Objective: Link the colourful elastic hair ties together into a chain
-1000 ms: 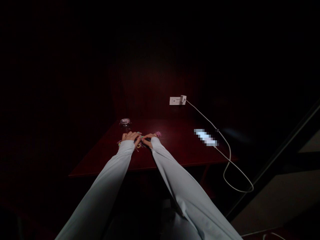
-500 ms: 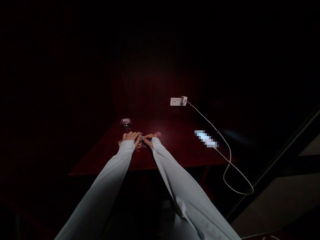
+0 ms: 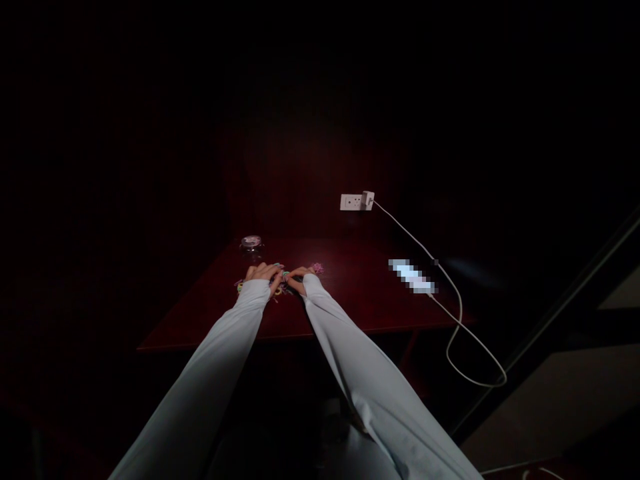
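Observation:
My left hand (image 3: 264, 272) rests low over the table, fingers bent and thumb drawn in toward the fingertips. Opposite it, my right hand (image 3: 299, 277) has its thumb and fingers pinched together. Between the fingertips is a small pale-green and pinkish thing (image 3: 285, 275), too small to identify; both hands close on it. Small colourful loops and strands (image 3: 279, 291), yellow, purple and green, lie under and beside the hands, partly hidden. Just past the right fingers sits a pink frilly tuft (image 3: 317, 268).
A clear round jar (image 3: 251, 244) with a pinkish lid stands at the table's back left. On the right of the dark red table (image 3: 350, 313) lies a bright, pixelated device (image 3: 413, 277). Its white cable (image 3: 460, 300) runs to a charger (image 3: 368, 199) in the wall socket (image 3: 350, 202).
Almost nothing differs. The left fingers have shifted very slightly, and both hands stay together at the same spot.

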The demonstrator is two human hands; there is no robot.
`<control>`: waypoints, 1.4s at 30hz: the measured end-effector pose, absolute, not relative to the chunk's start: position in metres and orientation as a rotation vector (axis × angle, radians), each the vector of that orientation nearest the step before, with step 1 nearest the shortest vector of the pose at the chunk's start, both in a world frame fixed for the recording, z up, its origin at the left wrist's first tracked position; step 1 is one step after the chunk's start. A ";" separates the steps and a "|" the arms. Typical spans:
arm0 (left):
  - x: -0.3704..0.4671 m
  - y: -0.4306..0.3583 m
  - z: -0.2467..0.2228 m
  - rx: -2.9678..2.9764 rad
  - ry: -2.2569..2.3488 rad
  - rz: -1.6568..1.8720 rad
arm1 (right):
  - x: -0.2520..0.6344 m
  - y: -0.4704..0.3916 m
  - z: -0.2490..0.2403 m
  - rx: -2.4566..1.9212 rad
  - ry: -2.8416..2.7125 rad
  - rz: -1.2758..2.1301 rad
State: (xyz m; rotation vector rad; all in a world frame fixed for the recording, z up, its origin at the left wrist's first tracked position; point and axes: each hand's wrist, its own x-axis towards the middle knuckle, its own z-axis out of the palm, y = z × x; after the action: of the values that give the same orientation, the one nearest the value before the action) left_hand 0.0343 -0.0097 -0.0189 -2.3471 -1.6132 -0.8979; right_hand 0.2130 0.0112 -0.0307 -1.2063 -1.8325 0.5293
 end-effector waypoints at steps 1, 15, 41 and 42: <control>0.034 -0.010 -0.019 -2.350 -1.610 -0.898 | 0.213 0.011 -0.031 -1.206 -1.832 0.529; 0.034 -0.011 -0.019 -2.347 -1.604 -0.910 | 0.212 0.009 -0.028 -1.216 -1.835 0.539; 0.038 -0.022 -0.009 -2.374 -1.647 -0.802 | 0.212 0.004 -0.022 -1.276 -1.884 0.506; 0.038 -0.022 -0.009 -2.377 -1.645 -0.799 | 0.212 0.004 -0.022 -1.271 -1.883 0.507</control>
State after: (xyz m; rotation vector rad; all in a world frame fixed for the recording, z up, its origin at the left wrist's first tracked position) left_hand 0.0381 -0.0222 -0.0092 -2.3772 -1.6455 -0.7991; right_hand 0.2124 0.0036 -0.0219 -1.2711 -1.8829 0.5067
